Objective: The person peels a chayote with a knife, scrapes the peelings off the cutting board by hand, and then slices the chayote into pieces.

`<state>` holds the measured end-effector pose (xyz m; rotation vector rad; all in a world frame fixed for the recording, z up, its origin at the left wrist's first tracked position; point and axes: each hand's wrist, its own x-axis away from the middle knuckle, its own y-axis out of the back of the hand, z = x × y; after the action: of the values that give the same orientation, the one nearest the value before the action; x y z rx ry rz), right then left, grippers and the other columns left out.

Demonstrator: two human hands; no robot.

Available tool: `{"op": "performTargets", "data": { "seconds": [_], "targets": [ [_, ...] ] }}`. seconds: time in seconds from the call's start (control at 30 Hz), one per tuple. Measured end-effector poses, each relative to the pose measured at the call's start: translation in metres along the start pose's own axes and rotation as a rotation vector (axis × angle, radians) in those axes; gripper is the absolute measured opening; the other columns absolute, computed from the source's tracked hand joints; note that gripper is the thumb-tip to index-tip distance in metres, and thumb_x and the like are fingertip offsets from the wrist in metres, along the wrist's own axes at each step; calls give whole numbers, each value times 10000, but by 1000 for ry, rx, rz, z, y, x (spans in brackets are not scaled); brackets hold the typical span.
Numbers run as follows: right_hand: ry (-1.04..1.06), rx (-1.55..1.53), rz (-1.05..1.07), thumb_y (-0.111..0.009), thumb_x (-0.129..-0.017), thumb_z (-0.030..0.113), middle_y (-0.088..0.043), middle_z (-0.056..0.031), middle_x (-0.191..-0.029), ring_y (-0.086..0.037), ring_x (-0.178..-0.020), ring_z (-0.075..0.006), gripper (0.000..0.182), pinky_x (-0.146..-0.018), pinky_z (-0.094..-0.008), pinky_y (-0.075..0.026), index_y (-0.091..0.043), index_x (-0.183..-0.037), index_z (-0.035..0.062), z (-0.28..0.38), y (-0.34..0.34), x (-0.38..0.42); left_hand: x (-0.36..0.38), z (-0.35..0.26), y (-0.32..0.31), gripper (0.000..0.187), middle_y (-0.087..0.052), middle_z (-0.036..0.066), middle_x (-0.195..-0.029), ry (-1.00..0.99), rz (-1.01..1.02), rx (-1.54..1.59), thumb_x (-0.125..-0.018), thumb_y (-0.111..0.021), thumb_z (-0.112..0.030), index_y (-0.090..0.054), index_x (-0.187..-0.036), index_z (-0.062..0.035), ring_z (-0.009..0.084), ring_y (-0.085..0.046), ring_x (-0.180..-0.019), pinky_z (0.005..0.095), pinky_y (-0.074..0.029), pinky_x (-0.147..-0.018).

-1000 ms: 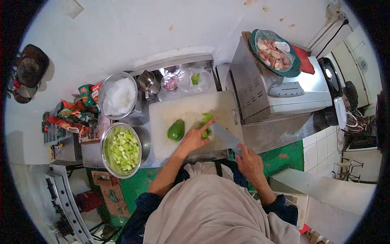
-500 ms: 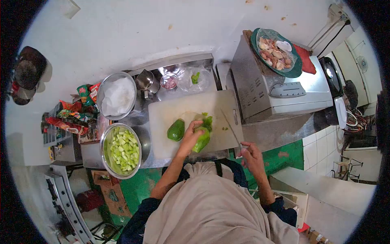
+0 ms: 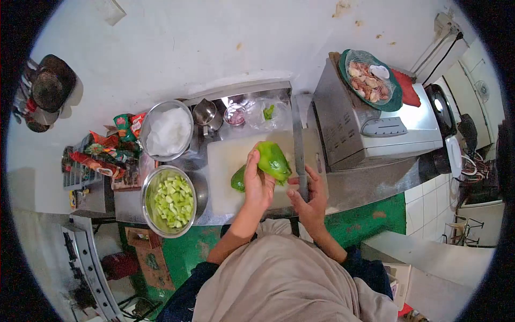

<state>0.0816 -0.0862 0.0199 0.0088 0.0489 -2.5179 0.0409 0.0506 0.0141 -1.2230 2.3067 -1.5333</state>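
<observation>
Raised above the white cutting board (image 3: 225, 201), a green bell pepper (image 3: 274, 161) rests in my left hand (image 3: 257, 185), its fingers wrapped round the left side. My right hand (image 3: 313, 206) is closed on a knife (image 3: 298, 150), whose broad blade points away from me, just right of the pepper. Another green pepper piece (image 3: 237, 179) lies on the board, partly hidden behind my left hand. To the left stands a steel bowl (image 3: 146, 206) of chopped pale green pieces. Behind the board are a small bowl (image 3: 235, 114) with reddish bits and a clear bag (image 3: 257, 119) by green scraps.
A bowl (image 3: 191, 134) with white material and a steel jug (image 3: 206, 115) stand at the back left, beside colourful packets (image 3: 102, 161). On the right, a metal appliance (image 3: 348, 129) carries a green plate (image 3: 396, 99) of meat-like pieces. A wall rises behind the counter.
My left hand has lifted the pepper off the board. My right hand has moved inward, and the knife now stands upright in view beside the pepper. The view has shifted slightly.
</observation>
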Motion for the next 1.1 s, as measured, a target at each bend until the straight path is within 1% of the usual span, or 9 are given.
{"op": "performTargets", "data": {
  "seconds": [0.13,0.23,0.33,0.53,0.73,0.83,0.93,1.03,1.1],
  "targets": [
    [38,-116,-71,-685,-840,58,-597,-64,-974,-560,-691,-91,599,-581,-220,-461,-388,-1361,45,12,-13,-11,19,-3,-20,366,-531,98,-1221,-108,111,40,-992,-464,-255,-412,-1303,-70,220,-534,-1141,397,-437,-997],
    [-8,-210,-56,-662,-853,47,-585,-65,-952,-530,-611,-80,589,-493,-213,-422,-369,-1364,38,27,-14,-19,33,-3,-30,371,-556,98,-1235,-180,126,-24,-998,-437,-326,-476,-1251,-57,240,-538,-1137,413,-415,-1016],
    [-12,-252,-29,-646,-864,49,-569,-60,-902,-497,-559,-74,578,-447,-208,-382,-354,-1362,36,41,-9,-29,33,-2,-24,445,-536,125,-1280,-134,157,34,-1002,-392,-384,-462,-1273,-37,262,-505,-1196,418,-383,-1046],
    [-20,-253,71,-655,-849,33,-601,-60,-942,-515,-583,-73,601,-459,-201,-401,-368,-1377,10,56,9,-48,38,-18,-31,592,-411,192,-1429,141,275,229,-1001,-274,-450,-407,-1357,4,320,-407,-1316,444,-309,-1114],
    [-16,-117,224,-658,-821,20,-612,-52,-980,-518,-613,-68,618,-490,-206,-416,-393,-1379,33,68,31,-65,34,-20,-23,604,-419,201,-1422,360,428,77,-965,-302,-407,-379,-1382,24,352,-396,-1321,466,-292,-1124],
    [-4,-23,301,-669,-811,34,-620,-55,-1010,-585,-737,-112,609,-629,-245,-484,-425,-1369,52,72,36,-70,31,-23,-17,529,-534,168,-1315,511,430,46,-942,-412,-412,-484,-1279,-10,305,-530,-1207,435,-439,-1004],
    [134,148,335,-677,-817,71,-633,-79,-1071,-619,-907,-169,589,-807,-298,-494,-449,-1360,61,61,37,-74,3,-20,17,529,-534,205,-1284,685,582,160,-950,-399,-346,-423,-1351,-1,318,-616,-1038,371,-567,-787],
    [271,252,303,-688,-834,132,-637,-113,-1124,-616,-1021,-208,570,-908,-332,-468,-465,-1354,61,47,36,-76,10,-23,12,452,-579,208,-1186,642,320,-33,-941,-466,-265,-460,-1306,1,251,-652,-872,245,-547,-568],
    [335,323,169,-683,-851,165,-638,-135,-1138,-622,-1021,-227,560,-905,-340,-471,-468,-1357,62,49,28,-67,12,-19,12,424,-592,205,-1130,588,303,56,-941,-485,-236,-471,-1282,17,217,-637,-823,213,-518,-535]
  ]
}}
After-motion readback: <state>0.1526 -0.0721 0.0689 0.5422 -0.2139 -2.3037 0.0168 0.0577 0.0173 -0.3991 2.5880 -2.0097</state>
